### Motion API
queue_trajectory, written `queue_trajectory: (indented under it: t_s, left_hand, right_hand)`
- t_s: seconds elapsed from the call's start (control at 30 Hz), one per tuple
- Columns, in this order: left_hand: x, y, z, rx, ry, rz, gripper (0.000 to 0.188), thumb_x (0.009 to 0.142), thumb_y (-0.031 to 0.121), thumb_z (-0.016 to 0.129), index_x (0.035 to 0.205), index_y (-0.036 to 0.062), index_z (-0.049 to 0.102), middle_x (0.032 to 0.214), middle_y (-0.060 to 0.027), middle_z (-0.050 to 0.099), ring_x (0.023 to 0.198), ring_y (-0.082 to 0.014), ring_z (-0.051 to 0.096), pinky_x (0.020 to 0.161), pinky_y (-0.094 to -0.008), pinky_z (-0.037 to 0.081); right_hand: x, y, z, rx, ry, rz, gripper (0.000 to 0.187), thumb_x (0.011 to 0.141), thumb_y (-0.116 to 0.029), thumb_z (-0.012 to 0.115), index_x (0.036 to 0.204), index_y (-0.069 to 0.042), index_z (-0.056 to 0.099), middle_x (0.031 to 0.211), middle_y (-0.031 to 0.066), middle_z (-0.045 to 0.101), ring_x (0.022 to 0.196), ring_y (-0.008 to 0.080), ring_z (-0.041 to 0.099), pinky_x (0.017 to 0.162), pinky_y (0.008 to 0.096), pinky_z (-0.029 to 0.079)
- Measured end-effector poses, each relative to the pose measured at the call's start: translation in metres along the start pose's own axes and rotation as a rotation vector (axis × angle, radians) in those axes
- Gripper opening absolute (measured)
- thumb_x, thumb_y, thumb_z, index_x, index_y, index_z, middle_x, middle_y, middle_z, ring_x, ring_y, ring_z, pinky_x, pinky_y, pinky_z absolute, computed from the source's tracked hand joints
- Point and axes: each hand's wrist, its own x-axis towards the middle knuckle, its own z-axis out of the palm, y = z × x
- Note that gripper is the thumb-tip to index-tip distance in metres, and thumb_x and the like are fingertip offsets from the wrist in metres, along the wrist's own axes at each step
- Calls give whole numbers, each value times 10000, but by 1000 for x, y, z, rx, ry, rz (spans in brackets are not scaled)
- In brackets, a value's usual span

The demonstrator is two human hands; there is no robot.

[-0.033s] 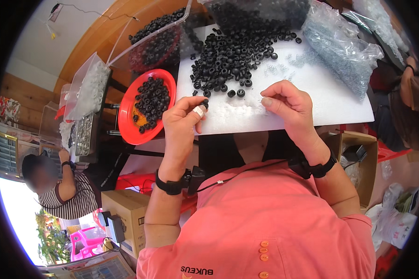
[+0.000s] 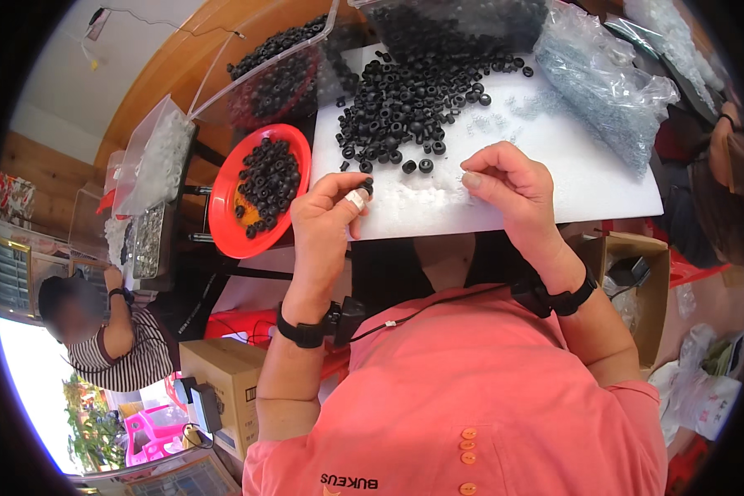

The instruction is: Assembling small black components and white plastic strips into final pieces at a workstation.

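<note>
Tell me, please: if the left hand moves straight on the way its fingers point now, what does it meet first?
Probably the loose black rubber rings heaped on the white board. The left hand already pinches one ring at its fingertips, pointing up and right. Depth is hard to judge.

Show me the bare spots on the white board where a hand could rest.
The white board is bare between the right hand and the clear bag of small parts. Crowded: the black ring pile up top, and tiny clear pieces between the left hand and the right.
</note>
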Motion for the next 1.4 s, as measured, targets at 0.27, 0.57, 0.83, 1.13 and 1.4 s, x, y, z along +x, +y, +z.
queue_trajectory:
  t_s: [0.27,0.57,0.83,1.13,1.4]
  left_hand:
    - [-13,2,48,-172,-169,-36,182,908,22,654,1077,-35,689,803,-33,649,590,-54,533,492,-191,409]
    - [-18,-4,62,-247,-175,-34,161,906,10,656,1060,-36,669,793,-28,640,568,-53,524,481,-192,407]
    - [-17,-6,54,-366,-177,-91,178,906,-24,628,1076,-54,669,850,-75,663,582,-84,548,488,-200,428]
    - [-18,-3,54,-449,-186,-119,207,916,-32,612,1113,-83,656,910,-110,675,637,-113,590,488,-213,462]
    - [-17,-3,49,-485,-182,-142,194,917,-32,612,1093,-105,652,895,-111,678,636,-112,592,467,-220,455]
  right_hand:
    - [6,-9,31,-376,84,-394,119,800,9,686,882,-40,615,780,99,577,662,257,592,582,329,468]
    - [1,0,34,-627,86,-560,189,794,115,650,940,10,592,784,117,577,635,261,581,550,327,462]
    - [10,-8,13,-509,114,-445,154,823,55,656,953,-9,604,795,109,603,691,244,617,599,319,478]
    - [-1,-9,16,-240,-117,-223,110,856,41,658,952,-13,644,825,64,647,735,142,644,620,264,489]
    - [-5,-8,29,-491,-127,-503,197,769,68,661,943,-25,644,746,106,555,636,282,572,559,363,463]
